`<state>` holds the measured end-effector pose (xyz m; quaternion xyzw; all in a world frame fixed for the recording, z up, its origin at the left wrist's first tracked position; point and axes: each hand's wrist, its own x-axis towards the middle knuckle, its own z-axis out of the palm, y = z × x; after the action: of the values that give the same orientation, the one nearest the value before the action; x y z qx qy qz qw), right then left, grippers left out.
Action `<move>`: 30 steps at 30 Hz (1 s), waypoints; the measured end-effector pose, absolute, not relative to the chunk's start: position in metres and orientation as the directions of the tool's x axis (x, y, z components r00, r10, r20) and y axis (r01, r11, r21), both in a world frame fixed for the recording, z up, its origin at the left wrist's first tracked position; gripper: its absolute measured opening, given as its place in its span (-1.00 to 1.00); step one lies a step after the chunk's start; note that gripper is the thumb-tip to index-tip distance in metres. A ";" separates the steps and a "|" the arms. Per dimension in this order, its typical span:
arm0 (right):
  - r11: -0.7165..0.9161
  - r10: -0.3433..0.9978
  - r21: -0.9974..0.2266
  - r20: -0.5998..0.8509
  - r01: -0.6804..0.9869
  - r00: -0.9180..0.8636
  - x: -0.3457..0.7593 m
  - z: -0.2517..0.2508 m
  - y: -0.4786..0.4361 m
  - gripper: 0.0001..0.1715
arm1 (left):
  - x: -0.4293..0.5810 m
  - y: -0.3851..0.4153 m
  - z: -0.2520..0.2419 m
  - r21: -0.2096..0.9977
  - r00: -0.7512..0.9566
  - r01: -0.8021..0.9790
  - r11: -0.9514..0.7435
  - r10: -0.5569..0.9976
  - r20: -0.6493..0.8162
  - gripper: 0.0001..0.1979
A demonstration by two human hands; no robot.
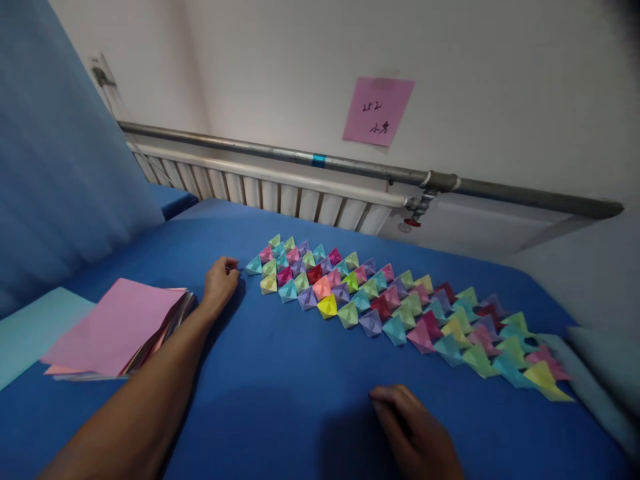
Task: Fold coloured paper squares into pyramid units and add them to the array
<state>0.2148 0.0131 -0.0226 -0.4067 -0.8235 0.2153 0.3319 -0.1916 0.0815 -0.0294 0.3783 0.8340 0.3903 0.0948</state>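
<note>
Many small folded paper pieces [343, 293] in mixed colours lie in slanting rows on the blue surface [280, 380], forming a long band from the middle to the right. My left hand [220, 285] rests by the band's left end, fingers curled in, just short of a light-blue folded piece [253, 265]. No object shows in it. Low in the view, in front of the band, my right hand [417, 430] is loosely closed, thumb against forefinger. Nothing can be seen between its fingers, and it is apart from the folded pieces.
Left of my left forearm lies a stack of coloured paper with a pink sheet [117, 327] on top, beside a light-green sheet [43, 327]. A blue curtain [65, 153] hangs at the left. Behind are a radiator [260, 190], a metal pipe [240, 145] and a pink note [379, 110].
</note>
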 end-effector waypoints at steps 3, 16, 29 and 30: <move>0.583 0.811 -0.613 0.410 0.533 -0.417 0.210 -0.021 0.016 -0.78 | -0.194 0.083 -0.035 0.729 -0.712 0.546 0.413 0.687 0.144 -0.79; 0.691 0.720 -0.408 0.461 0.597 -0.518 0.199 -0.025 0.001 -0.74 | -0.165 0.050 -0.022 0.720 -0.668 0.607 0.337 0.707 0.232 -0.64; 0.728 0.670 -0.211 0.423 0.653 -0.610 0.196 -0.023 -0.007 -0.69 | -0.150 -0.105 0.020 0.465 -0.532 0.833 0.299 0.666 0.524 -0.66; 0.720 0.675 -0.202 0.425 0.664 -0.603 0.196 -0.023 -0.008 -0.69 | -0.161 -0.110 0.024 0.363 -0.552 0.834 0.416 0.652 0.520 -0.61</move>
<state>0.1960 -0.0076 -0.0227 -0.3737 -0.8953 0.0116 0.2421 -0.1613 -0.1101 0.0241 0.4487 0.8279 0.3008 -0.1507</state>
